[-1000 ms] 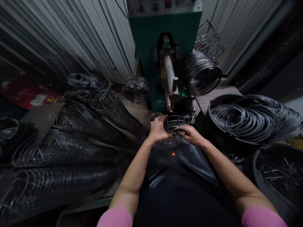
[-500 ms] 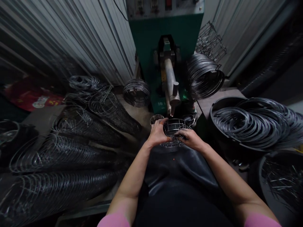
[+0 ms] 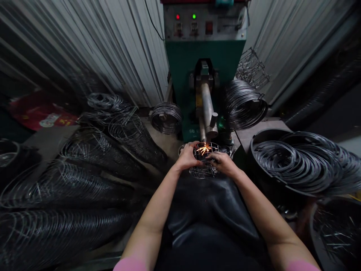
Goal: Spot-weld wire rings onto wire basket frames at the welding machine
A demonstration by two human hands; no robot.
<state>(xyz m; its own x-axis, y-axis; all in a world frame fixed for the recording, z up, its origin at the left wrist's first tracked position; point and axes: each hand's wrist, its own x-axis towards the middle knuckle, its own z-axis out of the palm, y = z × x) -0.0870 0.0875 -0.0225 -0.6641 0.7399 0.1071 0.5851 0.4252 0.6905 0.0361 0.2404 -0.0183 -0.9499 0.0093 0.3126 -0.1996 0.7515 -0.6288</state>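
A small round wire basket (image 3: 203, 172) is held between my two hands beneath the tip of a green spot welder (image 3: 208, 109). Orange sparks (image 3: 204, 149) spray at the tip, over the basket's wires. My left hand (image 3: 187, 156) grips the basket's left side, thumb along the near edge and fingers at the far rim. On the right side, my right hand (image 3: 221, 162) is closed on the basket with its fingertips at the near wires. Whatever small piece may be under those fingertips is hidden.
Long stacks of wire baskets (image 3: 81, 226) lie to the left. Wire coils (image 3: 166, 117) hang beside the machine. A black tub (image 3: 254, 150) of wire rings (image 3: 293, 158) stands at right, with a bin of wire scraps (image 3: 338, 229) nearer. The control panel (image 3: 208, 28) shows red and green lights.
Sparks have appeared at the welder's tip, which now meets the basket. My hands keep their grip on it. The view has tilted up, bringing the panel lights into sight.
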